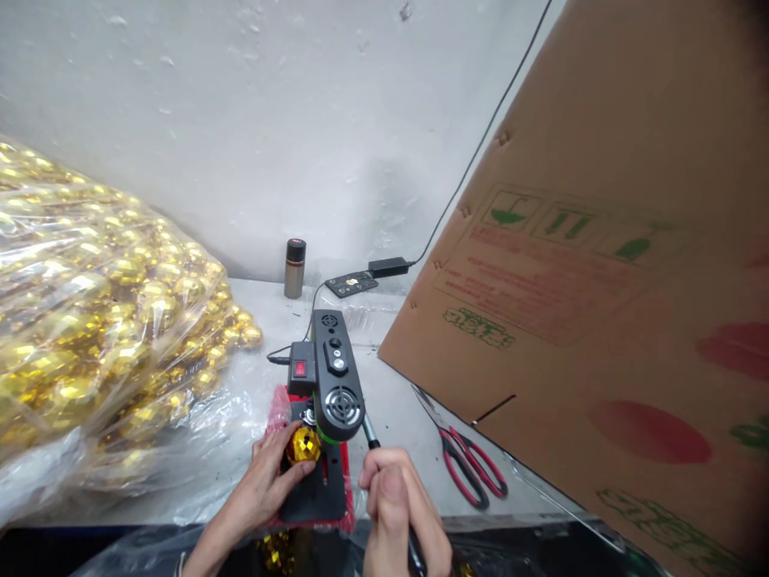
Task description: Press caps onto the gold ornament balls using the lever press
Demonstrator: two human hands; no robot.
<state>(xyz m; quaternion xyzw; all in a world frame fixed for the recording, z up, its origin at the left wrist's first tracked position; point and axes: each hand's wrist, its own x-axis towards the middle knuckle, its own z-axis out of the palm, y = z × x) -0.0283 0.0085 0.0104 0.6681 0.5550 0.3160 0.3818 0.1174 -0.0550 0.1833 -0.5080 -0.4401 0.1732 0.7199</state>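
Note:
My left hand (271,473) is closed round a gold faceted ball (303,445), which it keeps at the base of a small black bench machine (340,377). The machine has round vents, buttons and a red switch (300,368) on its side, and its black base plate (306,501) rests on red wrap. My right hand (400,513) grips a lever handle (371,437) at the machine's right side, fingers wrapped round it. The ball's contact with the machine is partly hidden by my fingers and the machine's head.
A clear plastic bag (114,320) heaped with gold balls fills the left. Scissors (472,461) with red-and-black handles lie on the right, beside a large cardboard box (589,264). Behind stand a small bottle (294,268) and a power adapter (388,267) with a cable.

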